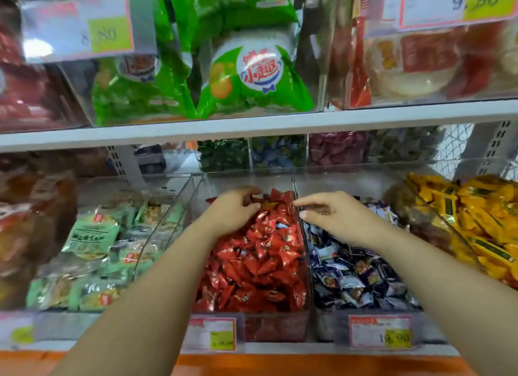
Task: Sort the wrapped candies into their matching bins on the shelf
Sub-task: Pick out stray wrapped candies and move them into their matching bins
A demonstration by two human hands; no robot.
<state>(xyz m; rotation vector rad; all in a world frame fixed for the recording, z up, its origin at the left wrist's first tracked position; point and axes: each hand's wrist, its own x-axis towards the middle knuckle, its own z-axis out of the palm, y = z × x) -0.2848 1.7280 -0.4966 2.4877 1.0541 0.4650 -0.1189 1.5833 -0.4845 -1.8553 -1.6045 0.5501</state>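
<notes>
At the far left of the lower shelf lay green packets (92, 235) in their own clear bin, well apart from the work. Next to the right, the left hand (232, 210) reached over the far end of the red candies (260, 263), its fingers curled and its thumb closing toward them, so that it seemed to grip a few of the red wrappers at the top of the heap. It was probably either setting them down among their own kind or gathering strays there. The red candies filled the middle bin from near to far. A thin clear divider (304, 249) kept them from the next bin. The right hand (336, 216) hovered just above the far end of that divider, forefinger and thumb stretched toward the left. Whether they pinched a candy, touched the divider's rim or held nothing could not be told. Below it lay the blue and white candies (356, 272), likely the heap it was picking through for misplaced pieces. Farthest right, yellow candies (482, 224) sat untouched in a slanted bin.
</notes>
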